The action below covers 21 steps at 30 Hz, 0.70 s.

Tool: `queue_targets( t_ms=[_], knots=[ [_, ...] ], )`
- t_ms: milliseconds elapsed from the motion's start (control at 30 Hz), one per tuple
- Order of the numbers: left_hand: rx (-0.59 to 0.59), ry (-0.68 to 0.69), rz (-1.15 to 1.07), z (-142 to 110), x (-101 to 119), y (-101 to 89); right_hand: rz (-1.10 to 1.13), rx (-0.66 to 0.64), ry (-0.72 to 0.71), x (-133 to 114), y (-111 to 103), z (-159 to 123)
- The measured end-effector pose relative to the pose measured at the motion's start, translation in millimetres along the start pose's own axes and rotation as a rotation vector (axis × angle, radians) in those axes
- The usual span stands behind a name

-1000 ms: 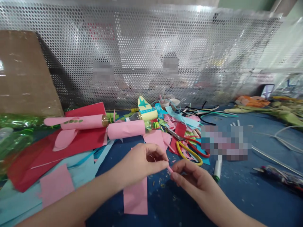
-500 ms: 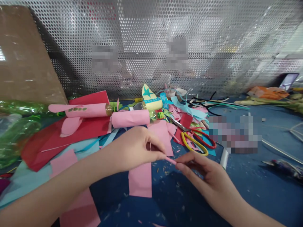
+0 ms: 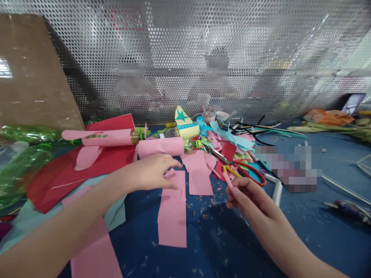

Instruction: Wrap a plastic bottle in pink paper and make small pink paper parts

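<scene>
Between the thumb and fingers of my right hand (image 3: 252, 204) is a thin rolled pink paper strip (image 3: 227, 179), its free end pointing up and away. My left hand (image 3: 153, 172) holds nothing; its thumb and fingers are spread above a pink paper piece (image 3: 172, 216) that lies on the blue table. Just beyond that hand rests a bottle wrapped in pink paper (image 3: 160, 147), with a green cap. Scissors (image 3: 249, 170) with red and yellow handles lie behind the strip, partly hidden by my right hand. Another pink paper piece (image 3: 200, 177) lies between my hands.
A pink paper-covered bottle with wing shapes (image 3: 108, 138) lies on red paper (image 3: 58, 181) at left, near green plastic bottles (image 3: 26, 166). Paper scraps (image 3: 217, 141) pile up at the back. A white glue stick (image 3: 277, 193) lies at right. A perforated metal screen (image 3: 174, 46) stands behind.
My left hand has let go of the pink strip and moved left and slightly up, fingers spreading. My right hand keeps the strip, which now points upward, and has shifted slightly right.
</scene>
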<state>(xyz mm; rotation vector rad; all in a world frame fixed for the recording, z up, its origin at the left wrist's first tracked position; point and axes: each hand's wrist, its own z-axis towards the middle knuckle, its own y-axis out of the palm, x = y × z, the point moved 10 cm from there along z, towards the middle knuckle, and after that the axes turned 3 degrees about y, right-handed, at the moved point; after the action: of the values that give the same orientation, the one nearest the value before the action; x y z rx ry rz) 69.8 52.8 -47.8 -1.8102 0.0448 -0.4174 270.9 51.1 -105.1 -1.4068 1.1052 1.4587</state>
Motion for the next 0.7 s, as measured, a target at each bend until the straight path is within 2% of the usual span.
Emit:
queue_targets(
  t_ms=[167,267,333,467,533,600,700],
  knots=[
    [-0.077,0.040,0.094,3,4,19.4,-0.111,-0.046,-0.066,-14,10,-1],
    [-0.126,-0.009,0.128,2,-3,21.4,-0.172,-0.104,-0.013,-9,18,-3],
    [-0.109,-0.009,0.135,3,-3,19.4,-0.201,-0.146,0.026,-5,23,-5],
    [0.020,0.127,0.082,9,18,20.9,-0.210,-0.154,0.023,-3,23,-6],
    [-0.023,0.231,0.045,10,33,36.0,-0.200,-0.147,0.006,-5,22,-6],
    [-0.059,0.256,0.037,10,41,47.7,-0.200,-0.149,-0.004,-6,22,-6],
    [-0.022,0.251,0.031,9,45,46.4,-0.209,-0.149,-0.006,-6,22,-6]
  ],
)
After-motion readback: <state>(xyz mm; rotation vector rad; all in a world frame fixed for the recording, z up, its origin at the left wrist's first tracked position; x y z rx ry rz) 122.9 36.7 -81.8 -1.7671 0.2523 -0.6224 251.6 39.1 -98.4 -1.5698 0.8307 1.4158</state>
